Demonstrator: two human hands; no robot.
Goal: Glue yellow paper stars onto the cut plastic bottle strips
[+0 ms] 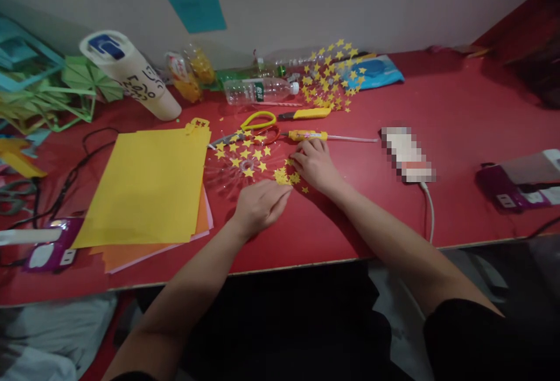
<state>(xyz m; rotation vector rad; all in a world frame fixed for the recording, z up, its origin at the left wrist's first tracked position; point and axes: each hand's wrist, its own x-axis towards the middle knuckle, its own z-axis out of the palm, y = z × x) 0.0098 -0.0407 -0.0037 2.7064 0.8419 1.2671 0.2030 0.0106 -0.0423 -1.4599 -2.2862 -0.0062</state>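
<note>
My left hand (262,208) is closed, thumb pressed to the curled fingers, just in front of a small heap of yellow paper stars (282,175). Whatever it may hold is hidden. My right hand (318,165) rests on the red table with bent fingers drawn together. Its fingertips are beside a few loose stars, and I cannot make out what is in them. Behind my left hand lies a clear plastic piece with fanned-out strips (247,165), dotted with yellow stars. A yellow-handled hot glue stick or screwdriver-like tool (307,135) lies just beyond my right hand.
Yellow paper sheets (149,185) lie at left, over orange and pink ones. Behind are scissors (259,119), a yellow cutter knife (310,114), a plastic bottle (258,91), a second star-covered piece (330,80) and a white tumbler (135,77). A cabled phone (406,155) lies right.
</note>
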